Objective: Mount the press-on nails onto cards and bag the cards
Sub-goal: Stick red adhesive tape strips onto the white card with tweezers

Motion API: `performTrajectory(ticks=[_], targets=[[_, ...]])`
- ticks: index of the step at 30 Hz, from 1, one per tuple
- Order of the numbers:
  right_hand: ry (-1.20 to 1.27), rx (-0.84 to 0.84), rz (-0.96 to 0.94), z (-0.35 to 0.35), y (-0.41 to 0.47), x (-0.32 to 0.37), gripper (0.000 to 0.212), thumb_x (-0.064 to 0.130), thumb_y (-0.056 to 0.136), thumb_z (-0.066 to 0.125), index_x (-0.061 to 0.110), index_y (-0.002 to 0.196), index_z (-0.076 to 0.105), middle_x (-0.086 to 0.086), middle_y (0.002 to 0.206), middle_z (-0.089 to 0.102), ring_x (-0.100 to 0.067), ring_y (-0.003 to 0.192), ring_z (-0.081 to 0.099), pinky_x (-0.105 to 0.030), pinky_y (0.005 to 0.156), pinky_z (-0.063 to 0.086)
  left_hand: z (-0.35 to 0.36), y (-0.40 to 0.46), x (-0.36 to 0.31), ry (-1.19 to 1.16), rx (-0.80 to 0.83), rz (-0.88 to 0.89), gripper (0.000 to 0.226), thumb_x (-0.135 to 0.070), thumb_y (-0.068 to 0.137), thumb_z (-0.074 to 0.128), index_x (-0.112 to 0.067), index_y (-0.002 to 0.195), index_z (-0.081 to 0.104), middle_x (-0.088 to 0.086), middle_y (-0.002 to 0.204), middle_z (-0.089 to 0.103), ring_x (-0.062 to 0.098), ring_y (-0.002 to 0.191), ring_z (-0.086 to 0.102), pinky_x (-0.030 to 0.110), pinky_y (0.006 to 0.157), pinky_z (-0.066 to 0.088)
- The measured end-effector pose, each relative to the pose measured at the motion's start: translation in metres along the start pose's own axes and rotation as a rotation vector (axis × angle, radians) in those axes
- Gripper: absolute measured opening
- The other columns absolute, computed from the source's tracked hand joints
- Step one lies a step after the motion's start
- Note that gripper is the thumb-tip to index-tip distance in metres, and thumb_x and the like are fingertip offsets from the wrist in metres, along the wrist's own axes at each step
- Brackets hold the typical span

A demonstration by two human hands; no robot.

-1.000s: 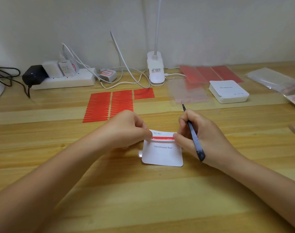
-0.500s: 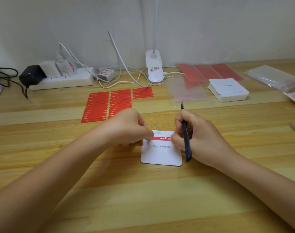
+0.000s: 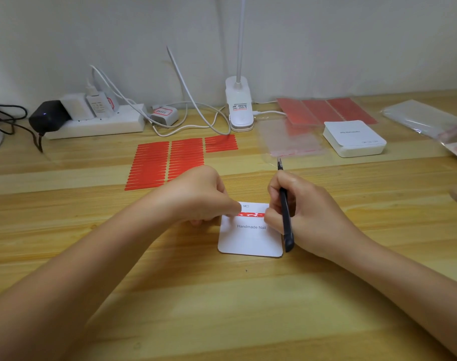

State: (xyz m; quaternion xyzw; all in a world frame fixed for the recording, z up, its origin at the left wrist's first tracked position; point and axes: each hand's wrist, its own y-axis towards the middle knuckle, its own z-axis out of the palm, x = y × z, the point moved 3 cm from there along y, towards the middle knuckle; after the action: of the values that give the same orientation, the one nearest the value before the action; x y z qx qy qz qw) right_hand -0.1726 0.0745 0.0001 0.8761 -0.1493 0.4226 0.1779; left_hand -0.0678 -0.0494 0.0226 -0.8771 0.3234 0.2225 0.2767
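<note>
A white card (image 3: 249, 241) printed "Handmade Nail" lies flat on the wooden table in front of me. Across its upper part runs a red adhesive strip (image 3: 250, 214). My left hand (image 3: 198, 196) presses a fingertip on the strip's left end, its other fingers curled. My right hand (image 3: 300, 212) presses the strip's right end while it grips dark tweezers (image 3: 284, 204), their tips pointing away from me. No press-on nails show on the card.
Sheets of red strips (image 3: 167, 162) lie behind my left hand. A clear bag (image 3: 289, 138), a stack of white cards (image 3: 353, 138), red sheets (image 3: 326, 110) and more bags (image 3: 425, 118) sit at right. A clip lamp (image 3: 239, 105) and power strip (image 3: 92, 122) line the wall.
My right hand has turned the tweezers more upright over the card's right edge. Both hands stay on the strip's ends, and the card has barely shifted.
</note>
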Motion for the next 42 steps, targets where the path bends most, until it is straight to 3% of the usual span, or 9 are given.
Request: performTrajectory(ticks=[10, 16, 20, 26, 31, 34, 37, 40, 42], targets=[[-0.022, 0.010, -0.014, 0.000, -0.001, 0.002, 0.028, 0.000, 0.074, 0.061, 0.021, 0.070, 0.042, 0.005, 0.058, 0.047, -0.008, 0.053, 0.038, -0.021, 0.050, 0.031, 0.001, 0.002, -0.003, 0.030, 0.004, -0.007, 0.018, -0.019, 0.070, 0.067, -0.001, 0.072, 0.070, -0.003, 0.036, 0.042, 0.013, 0.032, 0.037, 0.011, 0.035, 0.030], [-0.088, 0.003, -0.019, 0.000, -0.002, 0.000, 0.027, 0.004, 0.075, 0.061, 0.023, 0.070, 0.042, 0.006, 0.056, 0.045, -0.009, 0.054, 0.039, -0.012, 0.054, 0.032, 0.000, 0.002, -0.004, 0.039, 0.026, -0.027, 0.015, -0.019, 0.071, 0.068, -0.010, 0.060, 0.064, -0.006, 0.033, 0.042, 0.010, 0.028, 0.036, 0.010, 0.034, 0.029], [-0.109, 0.005, -0.032, -0.003, -0.005, -0.001, 0.027, 0.005, 0.078, 0.061, 0.023, 0.072, 0.042, -0.003, 0.059, 0.050, -0.015, 0.056, 0.040, -0.010, 0.057, 0.032, -0.001, 0.002, -0.004, 0.044, 0.035, -0.030, 0.016, -0.019, 0.071, 0.068, -0.010, 0.058, 0.063, -0.006, 0.033, 0.043, 0.010, 0.029, 0.037, 0.011, 0.035, 0.031], [-0.163, -0.028, -0.011, -0.006, -0.009, -0.003, 0.029, 0.007, 0.083, 0.058, 0.026, 0.070, 0.040, 0.021, 0.055, 0.049, -0.009, 0.058, 0.041, -0.015, 0.061, 0.025, -0.001, -0.001, -0.002, 0.048, 0.036, -0.020, 0.019, -0.018, 0.071, 0.067, -0.010, 0.055, 0.059, -0.005, 0.034, 0.042, 0.011, 0.031, 0.038, 0.011, 0.036, 0.031], [-0.170, -0.025, -0.007, -0.005, -0.009, -0.002, 0.030, 0.005, 0.083, 0.056, 0.027, 0.070, 0.040, 0.025, 0.056, 0.049, -0.008, 0.059, 0.042, -0.021, 0.063, 0.025, -0.001, -0.003, -0.004, 0.044, 0.027, -0.014, 0.014, -0.019, 0.072, 0.066, -0.008, 0.063, 0.064, -0.005, 0.035, 0.043, 0.013, 0.036, 0.039, 0.012, 0.036, 0.032], [-0.170, -0.029, -0.022, -0.006, -0.010, -0.002, 0.030, 0.004, 0.083, 0.056, 0.026, 0.071, 0.039, 0.022, 0.055, 0.050, -0.009, 0.058, 0.042, -0.019, 0.062, 0.025, -0.001, -0.005, -0.003, 0.060, 0.008, -0.003, 0.020, -0.019, 0.073, 0.065, 0.001, 0.070, 0.068, -0.005, 0.036, 0.045, 0.013, 0.034, 0.039, 0.011, 0.037, 0.031], [-0.130, -0.077, -0.038, -0.008, -0.012, -0.002, 0.031, 0.002, 0.082, 0.057, 0.026, 0.071, 0.040, 0.009, 0.051, 0.046, -0.010, 0.056, 0.041, -0.016, 0.055, 0.027, 0.000, -0.009, -0.001, 0.087, -0.026, 0.029, 0.021, -0.020, 0.073, 0.064, 0.001, 0.070, 0.068, -0.001, 0.044, 0.049, 0.014, 0.037, 0.040, 0.010, 0.036, 0.029], [-0.015, -0.183, -0.067, -0.014, -0.015, 0.001, 0.032, -0.001, 0.080, 0.061, 0.025, 0.073, 0.042, 0.001, 0.062, 0.052, -0.013, 0.056, 0.046, -0.021, 0.048, 0.036, 0.000, -0.012, 0.000, 0.068, -0.040, 0.055, 0.016, -0.018, 0.075, 0.065, -0.006, 0.064, 0.068, 0.001, 0.050, 0.051, 0.013, 0.038, 0.040, 0.010, 0.034, 0.029], [-0.012, -0.198, -0.135, -0.014, -0.017, 0.006, 0.035, 0.001, 0.080, 0.064, 0.028, 0.074, 0.041, 0.007, 0.071, 0.058, -0.011, 0.060, 0.052, -0.015, 0.053, 0.039, 0.001, -0.014, 0.002, 0.043, -0.050, 0.063, 0.016, -0.017, 0.076, 0.064, -0.007, 0.063, 0.068, 0.001, 0.049, 0.050, 0.011, 0.034, 0.037, 0.010, 0.033, 0.028]])
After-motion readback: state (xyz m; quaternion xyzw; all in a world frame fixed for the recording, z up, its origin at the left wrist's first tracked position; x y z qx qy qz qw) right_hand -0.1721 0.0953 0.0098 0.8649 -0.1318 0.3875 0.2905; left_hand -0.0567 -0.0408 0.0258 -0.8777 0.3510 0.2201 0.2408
